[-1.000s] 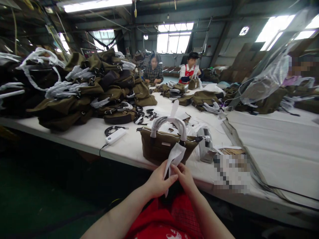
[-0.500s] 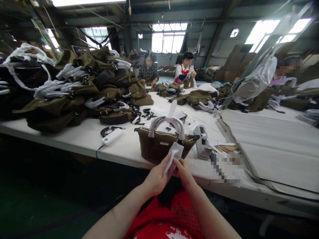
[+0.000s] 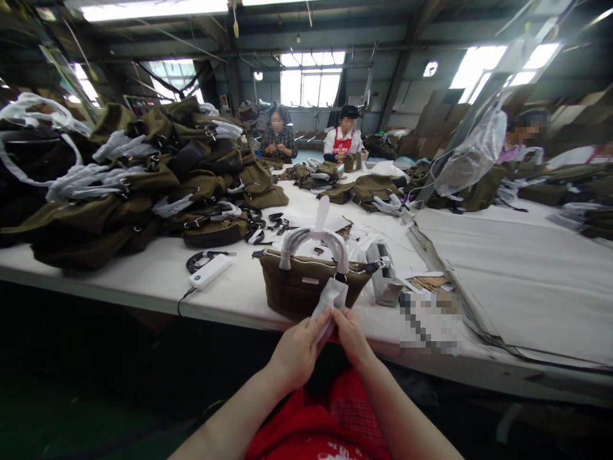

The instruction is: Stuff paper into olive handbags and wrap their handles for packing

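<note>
An olive-green handbag (image 3: 282, 291) stands upright at the table's front edge, its two handles (image 3: 290, 246) wrapped in white film. A thin white sheet of wrapping (image 3: 335, 292) hangs in front of the bag, below the base of its right handle. My left hand (image 3: 294, 351) pinches this wrapping from the left. From the other side, the fingers of my right hand (image 3: 352, 335) close on its lower part. Both hands meet just off the table edge, thumbs close together. Whether anything lies inside the wrapping is hidden.
A tall heap of olive bags (image 3: 158, 166) fills the table's left side. Nearby lie a white power bank (image 3: 209, 271) with a cable and several dark straps (image 3: 256, 230). A grey box (image 3: 387, 287) stands right of the handbag. Two people (image 3: 345, 137) (image 3: 278, 140) sit across the table.
My fingers have shifted slightly on the wrapping, and its loose left flap now lies narrower under my left thumb. The handbag stays in place; the whole view has turned a little right.
</note>
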### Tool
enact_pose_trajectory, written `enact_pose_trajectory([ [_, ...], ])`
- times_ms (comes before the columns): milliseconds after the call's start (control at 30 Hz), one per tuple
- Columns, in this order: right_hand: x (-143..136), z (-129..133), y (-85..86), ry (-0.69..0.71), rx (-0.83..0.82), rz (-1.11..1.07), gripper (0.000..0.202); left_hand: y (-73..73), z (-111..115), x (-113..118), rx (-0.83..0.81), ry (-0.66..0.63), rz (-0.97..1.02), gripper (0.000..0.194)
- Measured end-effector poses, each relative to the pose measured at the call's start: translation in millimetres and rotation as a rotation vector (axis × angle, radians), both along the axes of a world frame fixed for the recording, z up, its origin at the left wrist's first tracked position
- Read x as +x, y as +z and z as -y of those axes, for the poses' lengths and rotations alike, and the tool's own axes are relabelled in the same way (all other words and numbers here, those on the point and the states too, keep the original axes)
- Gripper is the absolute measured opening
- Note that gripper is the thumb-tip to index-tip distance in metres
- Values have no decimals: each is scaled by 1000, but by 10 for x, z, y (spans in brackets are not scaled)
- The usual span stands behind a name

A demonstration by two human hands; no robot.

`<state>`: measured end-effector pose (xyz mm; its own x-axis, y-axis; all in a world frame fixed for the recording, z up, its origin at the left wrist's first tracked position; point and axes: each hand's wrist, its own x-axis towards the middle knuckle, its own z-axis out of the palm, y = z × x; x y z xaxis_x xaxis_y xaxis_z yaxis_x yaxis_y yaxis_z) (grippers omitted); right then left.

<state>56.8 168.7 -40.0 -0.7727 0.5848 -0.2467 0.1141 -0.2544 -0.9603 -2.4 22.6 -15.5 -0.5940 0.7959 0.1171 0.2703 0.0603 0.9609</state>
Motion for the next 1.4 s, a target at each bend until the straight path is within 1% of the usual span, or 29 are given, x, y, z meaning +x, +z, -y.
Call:
enact_pose_trajectory([
  [100,23,-24,6,40,23,5,53,37,8,-7,-172,-16,-364,55],
  [133,18,-30,6,51,32,23,53,51,7,-3,-227,-10,-441,57],
  [200,-8,-31,12,58,47,68,54,81,5,9,-292,-12,-536,59],
  [267,-45,-18,35,42,30,89,54,100,15,16,-289,-25,-559,59],
  [333,-77,1,77,22,-24,68,54,92,48,14,-224,-10,-510,60],
  [367,-89,8,102,6,-60,56,54,75,74,10,-183,25,-461,62],
  [433,-102,19,146,-30,-109,36,53,25,140,2,-113,137,-338,72],
  [500,-107,25,169,-52,-100,32,53,-27,210,1,-81,218,-228,79],
  [533,-108,28,170,-53,-88,31,52,-48,242,6,-79,218,-181,78],
  [633,-113,41,141,-33,-88,41,48,-87,304,35,-46,154,-79,67],
  [733,-115,50,104,-26,-107,45,50,-111,316,67,44,124,-83,52],
  [800,-108,45,95,-23,-111,35,51,-118,308,80,73,81,-82,44],
  [867,-97,34,95,-20,-111,27,51,-106,304,82,68,51,-31,40],
  [967,-81,14,97,-18,-113,31,50,-43,320,59,44,37,18,35],
  [1067,-81,8,84,-17,-120,38,51,7,346,17,58,-57,34,36],
  [1133,-90,11,68,-11,-137,38,52,-12,344,-1,69,-46,75,34],
  [1200,-102,16,52,-4,-154,24,53,-73,321,2,54,30,122,33],
  [1267,-111,14,44,0,-154,8,54,-145,291,20,30,69,188,33],
  [1300,-113,11,44,4,-152,5,54,-174,277,29,30,66,233,36],
  [1333,-113,6,47,9,-148,6,54,-193,267,35,40,64,283,44],
  [1400,-110,-7,57,16,-139,9,55,-198,257,31,75,47,407,72],
])
